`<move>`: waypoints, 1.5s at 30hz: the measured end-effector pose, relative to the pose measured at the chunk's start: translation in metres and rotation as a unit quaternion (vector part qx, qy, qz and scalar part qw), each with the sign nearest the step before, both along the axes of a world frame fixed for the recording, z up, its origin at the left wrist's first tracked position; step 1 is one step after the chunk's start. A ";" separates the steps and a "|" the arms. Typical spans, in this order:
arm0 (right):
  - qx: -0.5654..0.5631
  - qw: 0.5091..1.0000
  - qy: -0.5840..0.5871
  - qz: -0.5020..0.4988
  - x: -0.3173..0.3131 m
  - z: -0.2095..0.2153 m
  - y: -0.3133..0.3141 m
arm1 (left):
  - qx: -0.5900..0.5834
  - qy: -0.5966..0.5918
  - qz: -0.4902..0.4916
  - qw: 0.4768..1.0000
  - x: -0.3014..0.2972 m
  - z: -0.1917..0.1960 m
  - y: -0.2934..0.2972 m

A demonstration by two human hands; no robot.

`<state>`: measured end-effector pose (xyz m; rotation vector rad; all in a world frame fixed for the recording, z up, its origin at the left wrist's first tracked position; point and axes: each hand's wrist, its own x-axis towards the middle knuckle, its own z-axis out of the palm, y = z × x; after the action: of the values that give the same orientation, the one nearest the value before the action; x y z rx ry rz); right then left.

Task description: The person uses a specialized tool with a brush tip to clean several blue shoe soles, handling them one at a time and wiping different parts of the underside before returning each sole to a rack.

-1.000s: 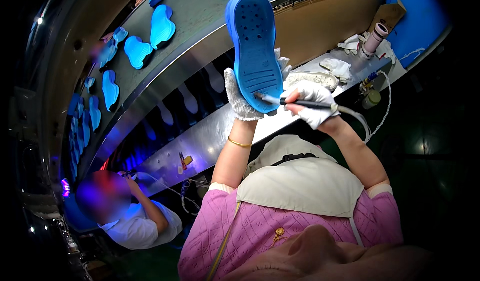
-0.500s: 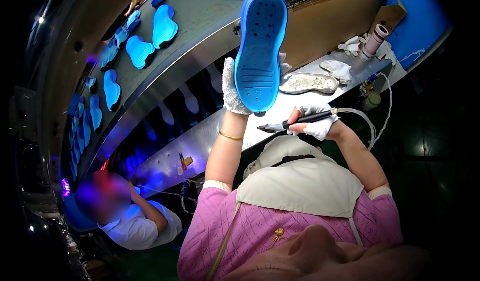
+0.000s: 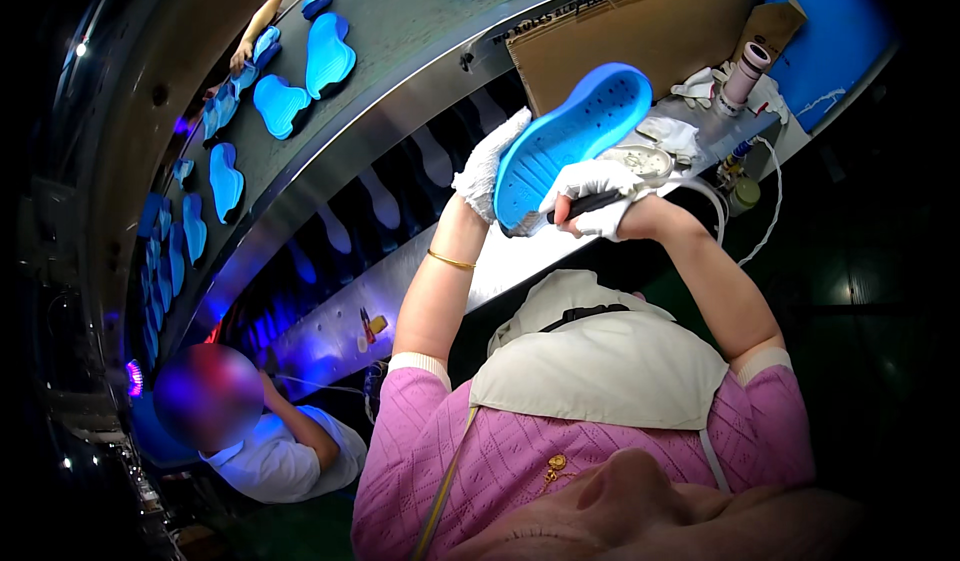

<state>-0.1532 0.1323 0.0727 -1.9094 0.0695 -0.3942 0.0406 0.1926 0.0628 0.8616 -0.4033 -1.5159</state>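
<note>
A blue shoe sole (image 3: 570, 131), dotted with small holes at its far end, is tilted above the lit bench. My white-gloved left hand (image 3: 488, 166) is closed round its left edge. In my right hand (image 3: 597, 186), gloved with bare fingertips, is a black-handled brush (image 3: 598, 201) with a pale hose at its back end. The brush tip meets the sole's near end, though my fingers partly hide the contact. Beyond my right hand, a white sole-shaped tray (image 3: 640, 159) with bits in it lies partly covered.
A conveyor belt (image 3: 400, 31) carrying several blue soles curves along the far left. Cardboard (image 3: 610, 41) stands behind the bench. A pink bottle (image 3: 745, 76), white gloves (image 3: 697, 86) and a small jar (image 3: 743, 197) sit at right. A co-worker (image 3: 285, 451) is at lower left.
The sole has come down nearer to me and tipped to the right. My right hand has moved up and left, bringing the brush from below the sole to its near end.
</note>
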 end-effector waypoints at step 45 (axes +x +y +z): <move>0.126 0.973 -0.046 -0.187 -0.004 0.022 -0.025 | -0.172 0.171 -0.015 0.970 -0.034 -0.019 0.045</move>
<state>-0.1568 0.1077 0.0944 -1.6212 0.4045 -0.6941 0.0067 0.2374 0.0441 0.3144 -0.4089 -1.5293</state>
